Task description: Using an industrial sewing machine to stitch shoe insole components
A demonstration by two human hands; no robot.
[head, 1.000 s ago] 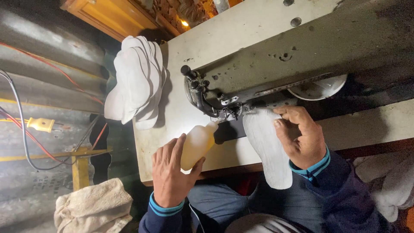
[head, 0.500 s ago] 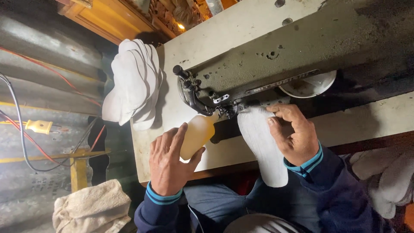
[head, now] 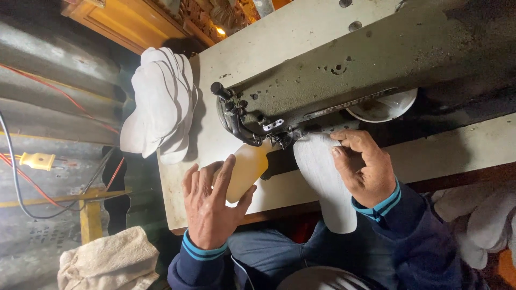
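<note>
A: What's lying under the machine head?

B: A white insole-shaped piece (head: 325, 182), flat, matte, felt-like, rounded at both ends. Its top end is sitting at the needle area of the grey-green sewing machine (head: 344, 70), which is looking worn and chipped; its heel end is hanging over the table edge toward the lap.

A: Right hand?

B: The right hand (head: 368, 172) is resting on the piece's right edge, fingers curled and pressing down on it, thumb side toward the machine. It is pinning the piece flat rather than pinching it.

A: Left hand?

B: The left hand (head: 209, 207) is wrapping around a small translucent yellowish plastic bottle (head: 244, 172), smooth and squeezable-looking, fingers spread along its body, thumb on the far side. The bottle's tip is pointing at the machine's dark metal levers, just left of the white piece.

A: Anything else?

B: A fanned stack of white cut pieces (head: 158, 104) is overhanging the scuffed cream table (head: 279, 43). A crumpled beige cloth (head: 107, 263) is lying lower left.
</note>
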